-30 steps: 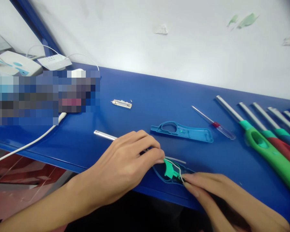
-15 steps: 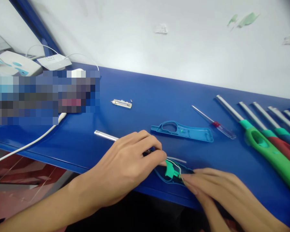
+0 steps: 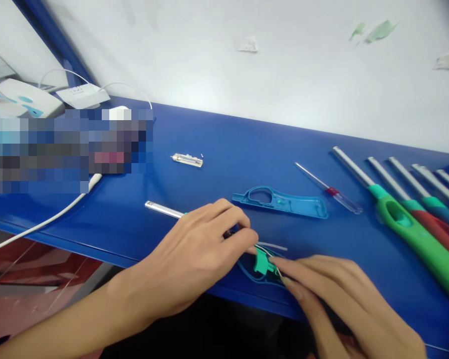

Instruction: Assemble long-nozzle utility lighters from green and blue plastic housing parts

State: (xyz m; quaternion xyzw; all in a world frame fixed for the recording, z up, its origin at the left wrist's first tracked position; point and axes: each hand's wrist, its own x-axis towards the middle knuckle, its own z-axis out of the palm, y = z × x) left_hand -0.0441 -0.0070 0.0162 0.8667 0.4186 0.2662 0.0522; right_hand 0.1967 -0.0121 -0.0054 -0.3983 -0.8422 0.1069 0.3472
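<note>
My left hand [image 3: 205, 244] is closed on a gas lighter whose blue lower shell [image 3: 249, 274] lies open at the table's front edge. The lighter's metal barrel [image 3: 162, 209] sticks out to the left from under that hand. Inside the shell sit a green trigger [image 3: 261, 262] and a thin white wire [image 3: 278, 271]. My right hand [image 3: 340, 289] pinches around the wire just right of the trigger, thumb and forefinger close together; its other fingers cover the shell's right end. Behind both hands lies the other blue shell half [image 3: 299, 205], inner side up.
A clear fuel tank [image 3: 187, 160] lies further back. To the right are a screwdriver [image 3: 333, 192] with a clear handle, a green lighter [image 3: 415, 229] and several other lighters. A thin clear strip [image 3: 273, 246] lies behind the shell. A white cable [image 3: 48, 218] crosses the left side.
My right forefinger has shifted left and up toward the green trigger, onto the wire. My left hand stays in nearly the same place on the lighter.
</note>
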